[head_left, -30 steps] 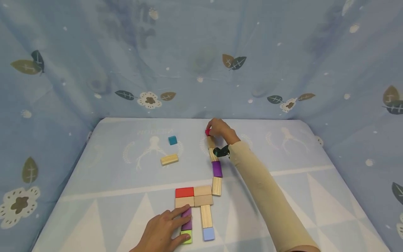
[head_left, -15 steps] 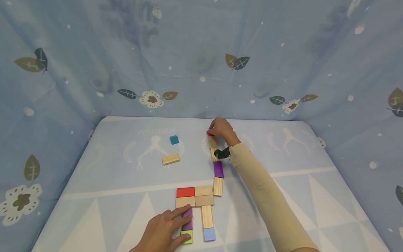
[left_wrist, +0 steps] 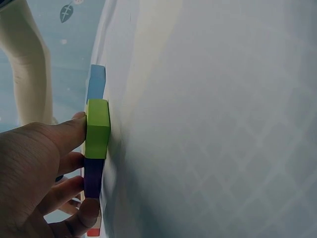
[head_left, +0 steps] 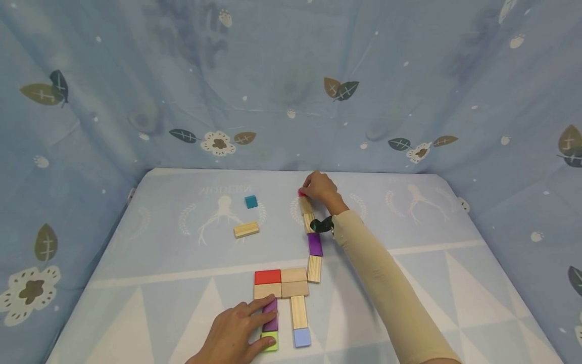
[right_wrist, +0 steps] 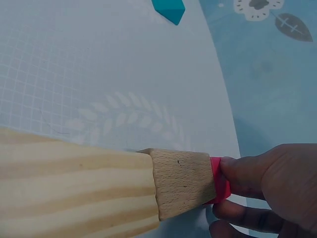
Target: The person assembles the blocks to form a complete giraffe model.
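Note:
At the far end of a line of wooden blocks, my right hand (head_left: 320,187) pinches a small red block (right_wrist: 221,179) between thumb and fingers. The red block touches the end of a plain wooden block (right_wrist: 183,181). Nearer along the line lie a striped block, a purple block (head_left: 315,244) and another striped block (head_left: 314,269). My left hand (head_left: 234,328) rests its fingers on a purple block (head_left: 270,316) and its thumb on a green block (left_wrist: 97,130). Those two form one leg below a rectangle of a red block (head_left: 268,277) and plain blocks (head_left: 294,289).
A striped block (head_left: 298,312) and a light blue block (head_left: 302,337) make a second leg beside the left hand. Further left lie a loose teal cube (head_left: 251,201) and a loose striped block (head_left: 246,230). A patterned curtain (head_left: 291,91) hangs behind the table.
The right hand stays at the far end of the line and has shifted only slightly with the red block. The left hand and the other blocks look unmoved.

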A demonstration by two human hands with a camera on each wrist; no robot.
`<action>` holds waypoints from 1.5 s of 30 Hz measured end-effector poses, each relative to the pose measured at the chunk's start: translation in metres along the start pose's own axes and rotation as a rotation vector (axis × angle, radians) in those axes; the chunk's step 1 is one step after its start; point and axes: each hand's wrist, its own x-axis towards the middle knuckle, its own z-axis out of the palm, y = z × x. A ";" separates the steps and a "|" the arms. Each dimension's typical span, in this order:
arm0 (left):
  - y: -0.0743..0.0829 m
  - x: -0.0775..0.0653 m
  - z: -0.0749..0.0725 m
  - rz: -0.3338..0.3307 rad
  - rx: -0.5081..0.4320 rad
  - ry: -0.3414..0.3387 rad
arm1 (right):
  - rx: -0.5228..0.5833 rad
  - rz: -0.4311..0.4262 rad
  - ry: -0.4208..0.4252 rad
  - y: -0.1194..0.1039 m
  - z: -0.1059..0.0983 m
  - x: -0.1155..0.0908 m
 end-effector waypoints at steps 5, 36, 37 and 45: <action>-0.001 0.000 0.002 0.020 0.006 0.030 | -0.046 -0.020 0.044 -0.003 0.001 -0.002; -0.003 -0.002 -0.002 0.010 0.009 -0.014 | -0.207 -0.525 -0.223 -0.102 0.054 -0.019; -0.003 -0.002 -0.002 0.010 0.007 -0.014 | -0.197 -0.509 -0.214 -0.101 0.054 -0.020; -0.001 0.000 -0.001 -0.010 0.000 -0.026 | 0.133 -0.482 -0.195 -0.091 0.045 -0.025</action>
